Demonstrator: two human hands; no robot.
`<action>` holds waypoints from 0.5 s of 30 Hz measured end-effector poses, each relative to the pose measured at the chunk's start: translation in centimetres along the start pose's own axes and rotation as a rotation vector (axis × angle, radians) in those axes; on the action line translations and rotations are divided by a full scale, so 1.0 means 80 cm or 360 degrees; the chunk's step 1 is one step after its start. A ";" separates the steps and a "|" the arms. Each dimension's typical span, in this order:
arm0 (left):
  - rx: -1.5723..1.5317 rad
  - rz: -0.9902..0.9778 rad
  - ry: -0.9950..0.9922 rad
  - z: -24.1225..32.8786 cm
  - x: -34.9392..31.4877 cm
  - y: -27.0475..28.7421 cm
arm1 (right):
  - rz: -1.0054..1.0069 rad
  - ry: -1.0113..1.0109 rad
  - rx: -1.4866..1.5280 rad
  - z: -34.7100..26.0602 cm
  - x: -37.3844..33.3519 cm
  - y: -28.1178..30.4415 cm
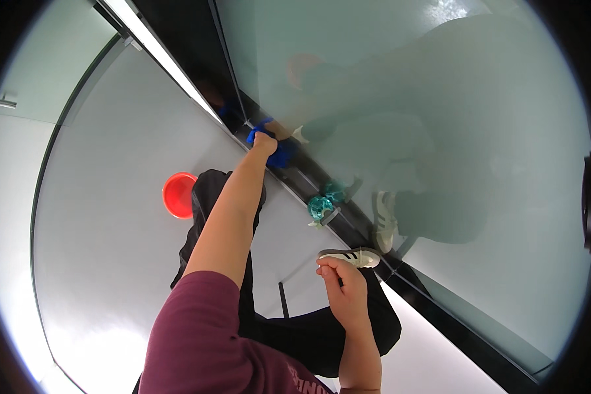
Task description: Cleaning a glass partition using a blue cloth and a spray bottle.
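Observation:
My left hand (pixel 265 142) reaches forward to the black strip at the foot of the glass. It is closed on a blue cloth (pixel 277 156), pressed against the shiny strip, and part of the cloth is hidden by the hand. My right hand (pixel 347 295) is nearer to me, just in front of a white shoe (pixel 368 258) with dark stripes. Its fingers are curled in and the thumb lies bent over; whatever they may hold is hidden. Between the hands, beside the strip, is a teal see-through container (pixel 319 207) with a pale part at its near side.
A red-orange basin (pixel 179 196) stands on the grey floor (pixel 111 197), left of my bent, black-trousered leg. Along the right rises a large glass panel (pixel 479 131) that mirrors my arm, the shoe and the container. The black strip (pixel 302 177) runs diagonally along its foot.

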State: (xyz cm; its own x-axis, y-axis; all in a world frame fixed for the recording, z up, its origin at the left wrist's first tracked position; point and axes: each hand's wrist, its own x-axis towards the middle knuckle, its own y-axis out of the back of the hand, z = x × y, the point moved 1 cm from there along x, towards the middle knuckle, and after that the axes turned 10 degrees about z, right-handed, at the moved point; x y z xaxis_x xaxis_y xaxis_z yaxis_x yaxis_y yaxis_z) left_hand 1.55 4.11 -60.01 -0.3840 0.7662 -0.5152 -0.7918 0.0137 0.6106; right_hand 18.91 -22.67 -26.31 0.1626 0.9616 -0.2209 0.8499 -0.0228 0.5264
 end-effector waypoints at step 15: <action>-0.0129 -0.0188 -0.0146 0.086 -0.199 0.028 | 0.0122 0.0317 -0.0175 0.007 -0.014 -0.007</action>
State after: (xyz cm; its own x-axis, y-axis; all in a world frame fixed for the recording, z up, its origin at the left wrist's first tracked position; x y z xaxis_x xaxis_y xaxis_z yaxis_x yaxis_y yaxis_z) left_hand 9.11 -3.62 -46.31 -0.2438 0.8180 -0.5210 -0.8661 0.0581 0.4965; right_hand 18.54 -23.90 -26.78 0.1131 0.9934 -0.0165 0.7774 -0.0782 0.6241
